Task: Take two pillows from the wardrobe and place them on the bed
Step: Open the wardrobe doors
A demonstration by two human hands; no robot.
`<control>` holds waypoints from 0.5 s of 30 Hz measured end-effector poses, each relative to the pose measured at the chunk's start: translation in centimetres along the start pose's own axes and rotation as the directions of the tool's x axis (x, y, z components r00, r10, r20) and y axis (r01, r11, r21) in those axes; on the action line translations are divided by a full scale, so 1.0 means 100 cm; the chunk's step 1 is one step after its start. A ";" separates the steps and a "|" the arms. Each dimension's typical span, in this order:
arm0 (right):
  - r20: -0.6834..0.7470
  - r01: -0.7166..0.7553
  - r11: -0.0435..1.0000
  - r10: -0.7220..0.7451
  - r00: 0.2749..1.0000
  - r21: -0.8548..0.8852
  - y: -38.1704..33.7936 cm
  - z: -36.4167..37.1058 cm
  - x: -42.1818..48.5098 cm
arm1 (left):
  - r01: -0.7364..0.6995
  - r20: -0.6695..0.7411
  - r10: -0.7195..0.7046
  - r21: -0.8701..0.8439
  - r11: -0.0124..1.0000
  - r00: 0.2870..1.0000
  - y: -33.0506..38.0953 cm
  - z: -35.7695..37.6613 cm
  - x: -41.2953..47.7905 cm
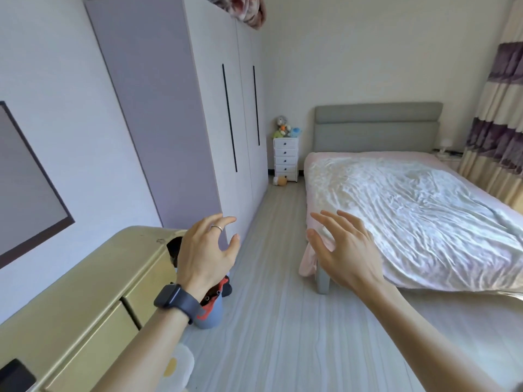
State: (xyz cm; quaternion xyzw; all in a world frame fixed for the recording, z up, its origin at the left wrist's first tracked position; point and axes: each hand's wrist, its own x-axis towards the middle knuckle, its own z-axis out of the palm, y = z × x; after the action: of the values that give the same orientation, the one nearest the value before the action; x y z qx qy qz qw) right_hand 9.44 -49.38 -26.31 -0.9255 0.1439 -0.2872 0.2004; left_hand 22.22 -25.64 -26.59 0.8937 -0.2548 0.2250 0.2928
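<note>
A tall lilac wardrobe (pixel 175 114) stands along the left wall, its doors closed, with two dark vertical handles. The bed (pixel 410 210) with a grey headboard and a rumpled white cover fills the right side; no pillow lies on it. My left hand (pixel 206 253), wearing a ring and a dark watch, hovers with fingers spread near the wardrobe's near corner. My right hand (pixel 345 247) is also spread and empty, in front of the bed's near left corner. No pillows are in sight.
A gold drawer unit (pixel 85 306) stands at the lower left, with a soft toy (pixel 209 309) on the floor beside it. A white chest of drawers (pixel 285 158) topped with plush toys sits at the far wall. Striped curtains (pixel 498 114) hang right. A wooden floor aisle (pixel 271 278) runs between wardrobe and bed.
</note>
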 end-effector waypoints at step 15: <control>-0.008 -0.060 0.998 0.060 0.998 0.004 0.114 0.135 0.272 | 0.031 0.109 -0.027 -0.035 0.999 0.994 -0.050 0.208 0.277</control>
State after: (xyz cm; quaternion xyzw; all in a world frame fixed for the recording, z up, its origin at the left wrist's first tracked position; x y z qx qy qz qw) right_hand 37.23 -65.90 -28.80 -0.9193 0.1718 -0.2850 0.2101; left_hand 51.69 -44.33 -28.50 0.9027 -0.2615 0.1673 0.2979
